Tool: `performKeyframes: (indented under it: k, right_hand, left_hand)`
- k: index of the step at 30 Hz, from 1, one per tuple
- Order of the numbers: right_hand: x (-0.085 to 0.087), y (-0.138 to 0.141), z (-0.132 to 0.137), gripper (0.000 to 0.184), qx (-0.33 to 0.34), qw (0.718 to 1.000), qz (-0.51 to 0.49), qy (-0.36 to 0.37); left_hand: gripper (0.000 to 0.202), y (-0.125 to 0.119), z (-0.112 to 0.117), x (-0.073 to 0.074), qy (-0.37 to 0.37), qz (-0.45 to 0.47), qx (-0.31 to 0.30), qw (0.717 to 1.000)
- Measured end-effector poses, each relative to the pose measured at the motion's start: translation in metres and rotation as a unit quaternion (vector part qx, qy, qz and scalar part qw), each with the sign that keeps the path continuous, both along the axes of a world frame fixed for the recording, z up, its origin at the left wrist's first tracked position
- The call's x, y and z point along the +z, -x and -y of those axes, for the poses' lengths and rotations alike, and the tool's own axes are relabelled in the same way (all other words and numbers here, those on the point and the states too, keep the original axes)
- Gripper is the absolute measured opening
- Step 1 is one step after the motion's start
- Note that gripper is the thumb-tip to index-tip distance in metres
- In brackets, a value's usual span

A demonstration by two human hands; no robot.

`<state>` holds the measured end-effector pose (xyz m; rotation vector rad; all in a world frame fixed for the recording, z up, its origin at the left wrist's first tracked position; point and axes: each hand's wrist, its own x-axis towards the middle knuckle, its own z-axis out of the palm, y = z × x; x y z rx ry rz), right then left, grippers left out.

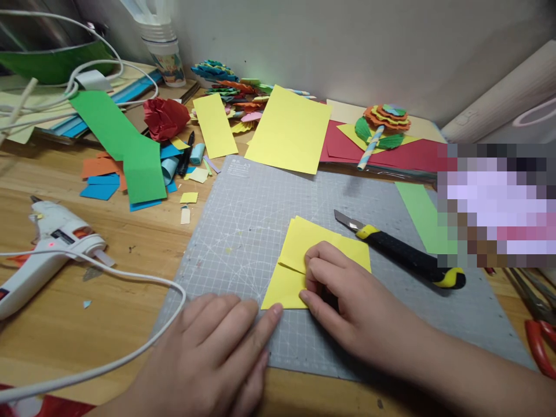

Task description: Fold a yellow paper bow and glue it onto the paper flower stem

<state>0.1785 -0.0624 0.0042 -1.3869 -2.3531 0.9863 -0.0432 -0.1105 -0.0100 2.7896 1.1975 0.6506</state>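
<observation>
- As I watch remotely, the right hand (347, 301) bends narrowly over the folded yellow paper (299, 246) on the cutting mat (217, 249); whether it pinches, I cannot tell.
- The left hand (217, 347) sets its forefinger at the paper's eight o'clock corner, other fingers half curled.
- I judge that a fold is in hand; the next move calls for even edges and a pressed crease.
- At two o'clock, the utility knife (403, 252) lies near, blade bare: a hazard.
- Toward nine, a white cord (143, 275) loops beside the left hand, past the glue gun (56, 246).
</observation>
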Motion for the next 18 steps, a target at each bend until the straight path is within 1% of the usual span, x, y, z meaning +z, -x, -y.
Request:
performKeyframes:
  k: [5,9,11,12,14,16,18]
  right_hand:
    - [0.0,0.001,0.001,0.017,-0.001,1.0,-0.002,-0.009]
    - [0.0,0.0,0.0,0.016,-0.007,1.0,-0.003,-0.011]
    - [0.001,-0.004,0.002,0.011,-0.011,0.999,-0.025,-0.029]
    - [0.002,-0.006,0.004,0.009,-0.009,0.998,-0.038,-0.051]
    - [0.005,-0.011,0.01,0.01,0.023,0.992,-0.042,-0.116]
    - [0.008,-0.014,0.018,0.015,0.083,0.981,-0.002,-0.176]
    - [0.01,-0.013,0.026,0.02,0.134,0.969,0.051,-0.2]
  left_hand:
    - [0.043,-0.004,-0.002,0.0,0.066,-0.055,0.024,0.996]
    - [0.052,-0.007,-0.007,0.003,0.076,-0.093,0.007,0.993]
    - [0.052,-0.008,-0.008,0.005,0.089,-0.097,0.004,0.991]
    - [0.052,-0.009,-0.008,0.006,0.098,-0.095,0.004,0.991]
    - [0.051,-0.01,-0.009,0.007,0.115,-0.083,0.008,0.99]
    - [0.051,-0.011,-0.008,0.008,0.133,-0.07,0.014,0.988]
    - [0.051,-0.011,-0.009,0.009,0.158,-0.058,0.023,0.986]
